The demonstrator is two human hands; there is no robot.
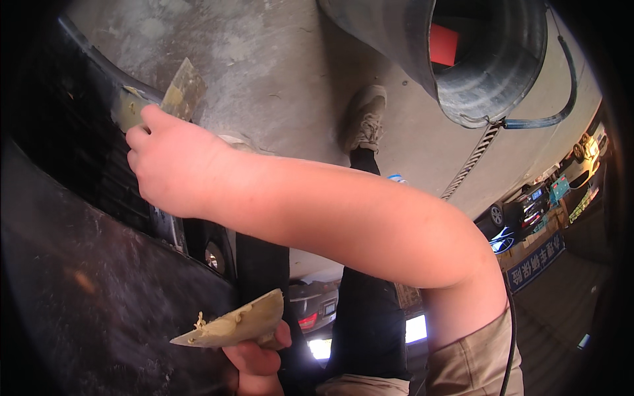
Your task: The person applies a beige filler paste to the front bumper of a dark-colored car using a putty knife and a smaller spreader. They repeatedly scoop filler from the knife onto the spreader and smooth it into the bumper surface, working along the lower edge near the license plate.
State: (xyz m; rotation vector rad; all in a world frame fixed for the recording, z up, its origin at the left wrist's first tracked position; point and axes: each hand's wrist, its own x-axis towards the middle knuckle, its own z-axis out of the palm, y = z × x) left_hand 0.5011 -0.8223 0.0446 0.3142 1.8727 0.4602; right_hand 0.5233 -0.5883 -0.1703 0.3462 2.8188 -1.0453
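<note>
My right hand (175,162) reaches across to the left, closed around a flat putty scraper (185,89) with a stained blade. The blade is right by the edge of a dark car body panel (59,290), where a patch of yellowish putty (130,107) shows. I cannot tell whether the blade touches it. Lower down, my left hand (254,360) grips a broad spreader plate (238,322) from beneath. Yellowish putty lies smeared over this plate, with lumps at its left tip. The fingers of my right hand partly hide the scraper's grip.
A grey metal drum (492,92) with a red piece (443,45) inside stands at the upper right. From its rim run a blue hose (541,123) and a black-and-white striped cord (472,162). My shoe (368,119) rests on the concrete floor (257,59). Parked cars (528,204) show farther off.
</note>
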